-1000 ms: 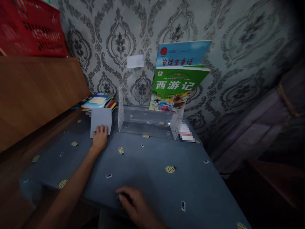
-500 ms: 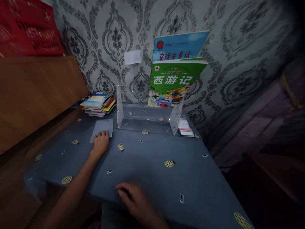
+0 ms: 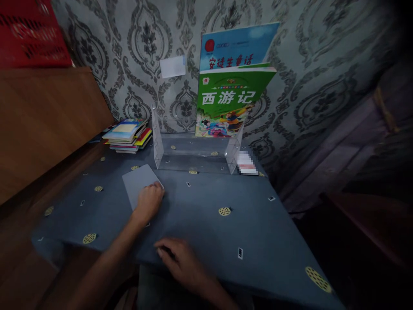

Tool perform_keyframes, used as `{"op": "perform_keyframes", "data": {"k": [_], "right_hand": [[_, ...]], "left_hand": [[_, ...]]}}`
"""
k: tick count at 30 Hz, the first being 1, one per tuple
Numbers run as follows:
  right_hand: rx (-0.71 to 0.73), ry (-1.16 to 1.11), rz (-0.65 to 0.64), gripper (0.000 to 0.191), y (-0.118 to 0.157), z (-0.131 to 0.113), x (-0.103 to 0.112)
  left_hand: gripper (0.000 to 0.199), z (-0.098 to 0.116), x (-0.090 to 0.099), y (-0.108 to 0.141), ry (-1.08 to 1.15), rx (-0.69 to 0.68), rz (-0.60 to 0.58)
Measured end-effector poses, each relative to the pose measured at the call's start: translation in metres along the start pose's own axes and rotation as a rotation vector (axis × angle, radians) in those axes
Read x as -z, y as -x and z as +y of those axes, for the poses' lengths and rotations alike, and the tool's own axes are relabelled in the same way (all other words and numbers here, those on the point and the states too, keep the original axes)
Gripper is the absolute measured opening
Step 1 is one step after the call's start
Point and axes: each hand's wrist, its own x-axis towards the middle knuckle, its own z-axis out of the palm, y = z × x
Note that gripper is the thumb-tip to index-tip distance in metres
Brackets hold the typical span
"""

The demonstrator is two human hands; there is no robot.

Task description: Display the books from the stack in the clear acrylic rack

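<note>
My left hand (image 3: 150,200) is closed on the right edge of a thin grey booklet (image 3: 137,178), which lies tilted on the blue tablecloth. Near the table's front edge rests my right hand (image 3: 177,258), its thumb and forefinger apart and nothing between them. A clear acrylic rack (image 3: 196,161) stands behind the hands. In its right part a green book (image 3: 226,99) stands upright, with a blue book (image 3: 238,45) behind it.
A stack of books (image 3: 127,135) sits at the back left of the table. Beyond it are a wooden cabinet (image 3: 45,129) and a red basket (image 3: 32,38). A blurred white card (image 3: 247,163) lies right of the rack. A white paper (image 3: 173,67) is on the wall.
The grey booklet has turned and slid toward me and to the right with my left hand, which now holds its right edge. The camera view has shifted slightly.
</note>
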Motion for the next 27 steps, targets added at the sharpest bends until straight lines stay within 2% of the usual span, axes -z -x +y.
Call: {"op": "perform_keyframes", "data": {"k": [3,5,7,10,13,15,17,20,27], "right_hand": [[0.007,-0.014,0.010,0.028,0.000,-0.001,0.000],[0.003,-0.010,0.008,0.028,0.000,0.000,0.000],[0.003,0.001,0.004,0.028,0.001,0.000,0.000],[0.008,0.014,0.003,0.028,0.001,0.000,0.001],[0.017,0.020,-0.010,0.029,0.001,-0.001,0.002],[0.022,0.018,-0.006,0.028,0.001,-0.002,0.002],[0.021,0.016,0.012,0.027,0.001,-0.002,0.002],[0.014,0.043,0.040,0.026,0.001,-0.001,0.004],[0.035,0.132,0.126,0.020,0.006,0.009,0.029]], "left_hand": [[0.046,0.011,0.009,0.001,0.091,-0.085,-0.004],[0.045,-0.001,0.012,-0.008,0.140,-0.066,0.009],[0.043,-0.029,0.009,-0.024,0.151,0.056,0.076],[0.046,-0.080,-0.005,-0.049,0.096,0.188,0.154],[0.054,-0.116,-0.024,-0.062,0.136,0.206,0.030],[0.054,-0.126,-0.034,-0.061,0.138,0.164,0.059],[0.054,-0.126,-0.039,-0.055,0.117,0.132,0.103],[0.054,-0.111,-0.036,-0.040,0.080,0.091,0.134],[0.045,-0.050,-0.018,-0.002,0.053,0.042,0.090]]}}
